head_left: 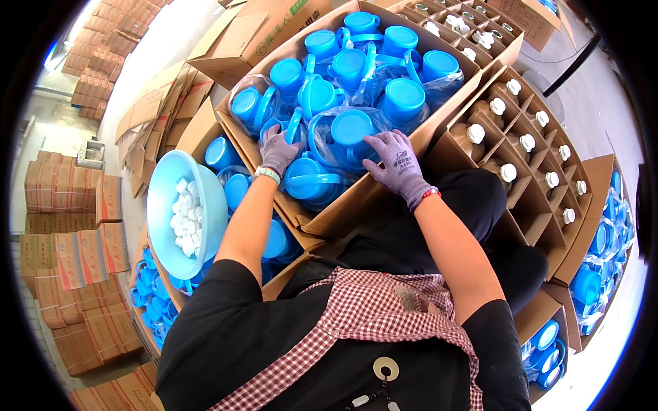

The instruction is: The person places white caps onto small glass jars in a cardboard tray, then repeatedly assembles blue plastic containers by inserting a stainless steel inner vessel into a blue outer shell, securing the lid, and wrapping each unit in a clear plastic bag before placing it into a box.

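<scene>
left hand [277, 149]: gloved, fingers curled down onto the bagged blue lids [346, 130], pretty much gripping the plastic wrap
right hand [396, 163]: gloved too, spread flat and open on top of the same pile, near the box's front edge
blue lids: heaped in clear bags inside a big open cardboard box [356, 205] right in front, resting against the lap
pale blue bowl [164, 205]: just left of the box, full of small white caps [185, 219]
divider carton [528, 157]: on the right, brown bottles with white tops in cells
floor [171, 41]: light concrete, flattened cardboard scattered about
room: warehouse-ish, stacked cartons [75, 260] along the left
</scene>
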{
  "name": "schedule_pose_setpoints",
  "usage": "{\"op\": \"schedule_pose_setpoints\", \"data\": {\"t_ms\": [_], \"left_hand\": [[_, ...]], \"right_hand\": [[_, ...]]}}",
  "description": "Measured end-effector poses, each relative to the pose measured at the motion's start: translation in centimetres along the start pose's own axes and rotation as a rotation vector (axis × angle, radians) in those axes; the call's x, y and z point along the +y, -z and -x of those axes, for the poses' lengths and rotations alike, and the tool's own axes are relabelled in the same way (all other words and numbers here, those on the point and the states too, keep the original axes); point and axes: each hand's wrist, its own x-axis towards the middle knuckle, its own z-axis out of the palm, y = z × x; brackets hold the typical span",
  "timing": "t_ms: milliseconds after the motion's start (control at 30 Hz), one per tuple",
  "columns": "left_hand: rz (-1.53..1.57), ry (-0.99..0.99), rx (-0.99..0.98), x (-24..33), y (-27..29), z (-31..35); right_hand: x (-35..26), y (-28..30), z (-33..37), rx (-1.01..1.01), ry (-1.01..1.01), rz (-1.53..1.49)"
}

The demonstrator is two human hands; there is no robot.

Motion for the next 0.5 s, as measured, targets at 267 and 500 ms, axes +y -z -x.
{"op": "schedule_pose_setpoints", "data": {"t_ms": [267,500], "left_hand": [[-0.195,-0.148,-0.020,4.5,2.0,0.3],[0.810,-0.184,0.063,1.8,13.7,3.7]], "right_hand": [[1.4,1.7,2.2,0.044,-0.008,-0.042],[0.6,1.6,2.5,0.123,-0.019,-0.117]]}}
